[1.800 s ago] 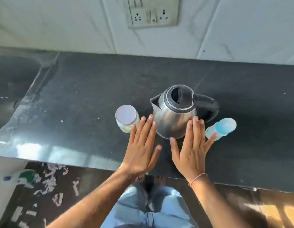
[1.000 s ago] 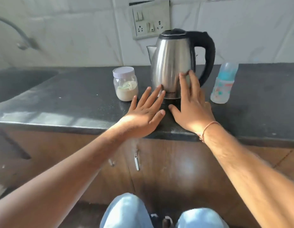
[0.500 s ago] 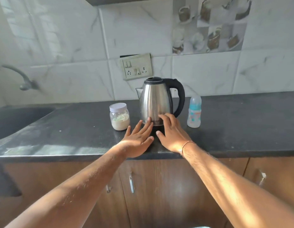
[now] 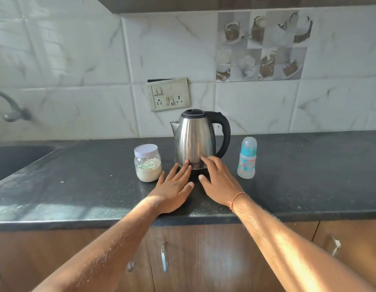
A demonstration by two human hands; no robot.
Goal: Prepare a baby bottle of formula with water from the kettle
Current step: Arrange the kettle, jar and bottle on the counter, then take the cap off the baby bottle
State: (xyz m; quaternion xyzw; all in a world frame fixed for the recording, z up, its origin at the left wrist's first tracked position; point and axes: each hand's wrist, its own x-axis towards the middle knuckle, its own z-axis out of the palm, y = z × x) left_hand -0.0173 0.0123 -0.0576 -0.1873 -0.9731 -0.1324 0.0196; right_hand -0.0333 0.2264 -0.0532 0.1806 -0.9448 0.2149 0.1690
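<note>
Brown wooden cabinet doors [image 4: 204, 260] with metal pull handles fill the bottom of the frame, below the front edge of a black speckled stone countertop [image 4: 88, 186]. Two bare forearms enter from the lower corners and meet at centre frame. Left hand [image 4: 172, 191]: palm down and flat on the counter, fingers spread and holding nothing, fingertips [image 4: 188, 163] at the base of the kettle. Right hand [image 4: 219, 186]: palm down on the counter, fingers loosely fanned and empty, the furthest ones touching the lower front of the kettle; an orange thread bracelet [image 4: 235, 199] circles the wrist. Stainless-steel kettle [image 4: 194, 140]: upright at centre frame, long axis vertical, black lid closed, spout turned toward the left of the frame, black handle toward the right; a small dark brand mark near the base seems to read "MILTON", partly covered by the fingers. Clear plastic jar [image 4: 148, 163]: just left of the kettle and beside the left hand, not touched, white lid on, holding pale powder and a light-green scoop. Baby bottle [image 4: 247, 158]: upright right of the kettle, clear of the right hand, translucent cap over a blue collar, coloured print on the body too small to read. Behind, a switch-and-socket plate [image 4: 170, 94] on white marble-pattern wall tiles, decorative tiles [image 4: 260, 45] picturing cups and desserts at upper right, a tap [image 4: 10, 108] and dark sink [image 4: 16, 159] at the left edge.
</note>
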